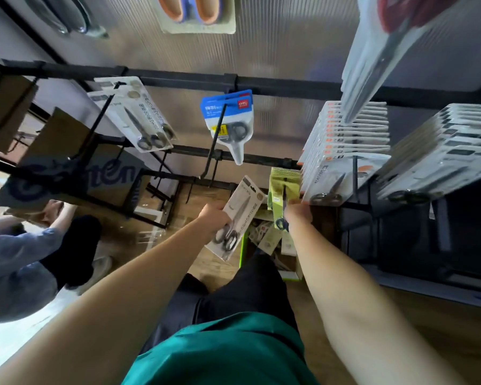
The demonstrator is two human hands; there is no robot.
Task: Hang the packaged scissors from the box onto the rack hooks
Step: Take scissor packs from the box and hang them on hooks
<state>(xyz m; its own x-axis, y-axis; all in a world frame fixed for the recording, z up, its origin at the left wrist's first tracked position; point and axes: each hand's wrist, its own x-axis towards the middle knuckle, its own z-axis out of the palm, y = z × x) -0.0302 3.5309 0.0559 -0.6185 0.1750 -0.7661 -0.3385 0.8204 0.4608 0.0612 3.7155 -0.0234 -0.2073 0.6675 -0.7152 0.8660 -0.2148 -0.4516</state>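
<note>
Grasping a white scissors pack (235,216) in my left hand (215,218) and a green scissors pack (282,202) in my right hand (299,215), I hold both packs lengthwise toward the rack hooks (217,137) directly ahead, left nearer the bare hook.

Left hand (215,218) grips a grey scissors pack (238,215) — right hand (299,215) holds green packs (283,187).

We see the box (272,245) on the floor below the rack (261,87), with hanging packs (345,151) to its right
</note>
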